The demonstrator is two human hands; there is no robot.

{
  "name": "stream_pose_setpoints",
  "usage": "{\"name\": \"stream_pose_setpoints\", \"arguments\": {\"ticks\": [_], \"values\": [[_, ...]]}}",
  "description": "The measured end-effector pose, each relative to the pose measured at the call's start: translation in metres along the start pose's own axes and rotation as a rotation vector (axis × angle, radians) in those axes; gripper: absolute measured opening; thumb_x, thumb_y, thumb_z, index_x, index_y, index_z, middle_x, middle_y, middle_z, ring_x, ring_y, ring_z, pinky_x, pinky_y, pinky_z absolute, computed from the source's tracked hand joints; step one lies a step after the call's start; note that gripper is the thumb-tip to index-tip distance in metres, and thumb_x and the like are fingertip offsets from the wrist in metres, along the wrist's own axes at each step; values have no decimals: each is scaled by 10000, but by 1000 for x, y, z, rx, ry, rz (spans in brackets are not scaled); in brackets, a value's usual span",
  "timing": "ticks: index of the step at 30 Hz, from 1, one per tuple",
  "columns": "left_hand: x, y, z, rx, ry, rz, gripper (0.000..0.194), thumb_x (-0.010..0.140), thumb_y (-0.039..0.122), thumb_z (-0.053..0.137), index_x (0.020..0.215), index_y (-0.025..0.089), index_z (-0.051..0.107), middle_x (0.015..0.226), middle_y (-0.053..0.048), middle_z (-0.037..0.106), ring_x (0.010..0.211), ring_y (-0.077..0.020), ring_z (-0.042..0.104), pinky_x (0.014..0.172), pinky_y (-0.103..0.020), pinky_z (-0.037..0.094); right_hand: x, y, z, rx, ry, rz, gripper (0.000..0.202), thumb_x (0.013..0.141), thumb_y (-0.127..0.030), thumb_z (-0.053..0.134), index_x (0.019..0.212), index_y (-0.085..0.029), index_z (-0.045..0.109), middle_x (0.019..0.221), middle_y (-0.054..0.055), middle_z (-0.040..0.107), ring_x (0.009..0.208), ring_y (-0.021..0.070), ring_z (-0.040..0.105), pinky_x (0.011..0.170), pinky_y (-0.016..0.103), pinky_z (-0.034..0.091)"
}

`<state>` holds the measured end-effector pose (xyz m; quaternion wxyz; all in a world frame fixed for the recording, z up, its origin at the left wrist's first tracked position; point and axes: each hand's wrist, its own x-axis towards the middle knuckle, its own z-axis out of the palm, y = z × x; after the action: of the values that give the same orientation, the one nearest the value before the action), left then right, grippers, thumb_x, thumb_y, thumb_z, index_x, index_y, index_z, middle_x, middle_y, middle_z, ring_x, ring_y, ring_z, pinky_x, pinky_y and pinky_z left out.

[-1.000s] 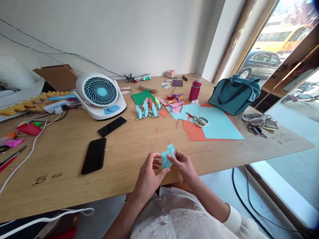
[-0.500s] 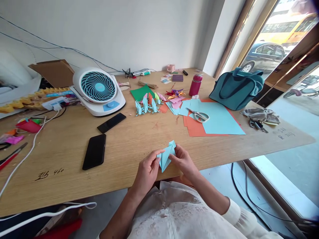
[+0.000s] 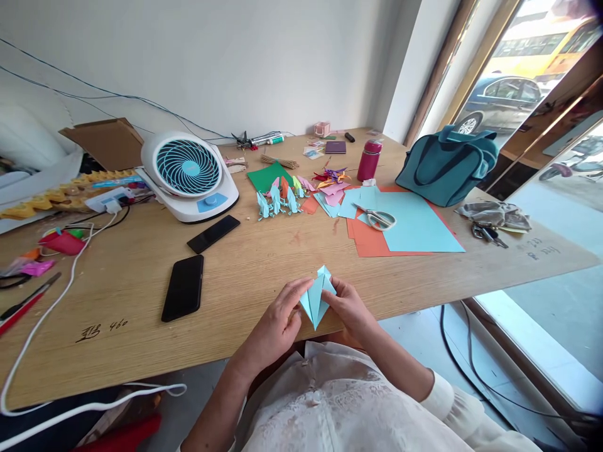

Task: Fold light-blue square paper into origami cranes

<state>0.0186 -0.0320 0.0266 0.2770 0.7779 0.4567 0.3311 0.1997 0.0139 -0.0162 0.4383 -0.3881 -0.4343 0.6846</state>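
Observation:
A folded light-blue paper, kite-shaped with its narrow point toward me, is held just above the table's front edge. My right hand pinches its right side, thumb on top and fingers behind. On the left edge of the folded paper lies my left hand, its index finger stretched along the top-left side and the thumb low beside it. Whether the left fingers also grip from beneath is partly hidden, but they touch the paper. Several finished folded paper figures, mostly light blue, stand further back on the table.
White-handled scissors lie on light-blue sheets over orange paper. Left of my hands are two black phones and a white fan. A pink bottle and a teal bag stand at the back right.
The folded paper has shifted slightly right and turned more upright. My left thumb has come off its face, with the left fingers now along its edge. My right hand keeps its pinch.

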Motion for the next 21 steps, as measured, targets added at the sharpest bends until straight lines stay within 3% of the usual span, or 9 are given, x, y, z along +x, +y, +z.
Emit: {"name": "stream_pose_setpoints", "arguments": {"ticks": [3,10,14,17,19,21], "values": [[1,0,0,37,30,44,587,858,33,495,1382,294,522,1458,-62,505,1361,-231,466,1146,-433,404,-1,2,0,-4,-2,24,350,736,-498,766,849,-183,662,769,-3,658,665,135,542,641,246,436],[9,1,7,20,193,42,226,929,183,570,1131,231,660,1161,-71,677,1107,-199,628,970,-330,502,-3,7,3,-123,15,-56,387,723,-532,766,840,-181,653,780,3,645,704,158,556,664,270,457],[15,-5,15,-69,363,-161,88,917,275,609,920,208,665,905,-25,700,847,-160,654,782,-254,516,-3,15,6,-179,43,-93,383,739,-545,745,810,-185,636,753,6,622,683,157,531,638,270,443],[19,-14,27,-292,448,-348,206,888,395,639,875,190,618,782,4,668,705,-140,624,652,-224,498,-1,22,10,-150,94,-100,385,746,-550,736,781,-192,599,713,0,590,643,149,497,599,268,428],[22,-18,37,-389,496,-391,281,887,452,619,846,174,607,795,-12,678,743,-158,643,683,-241,515,0,25,13,-159,118,-123,380,753,-545,730,782,-193,589,723,6,589,652,152,493,604,273,433],[26,-17,44,-346,542,-426,310,894,472,597,828,169,604,784,-27,690,747,-177,656,702,-268,527,1,26,15,-200,117,-157,371,769,-542,718,781,-193,591,735,10,588,668,156,492,615,274,434]]}}
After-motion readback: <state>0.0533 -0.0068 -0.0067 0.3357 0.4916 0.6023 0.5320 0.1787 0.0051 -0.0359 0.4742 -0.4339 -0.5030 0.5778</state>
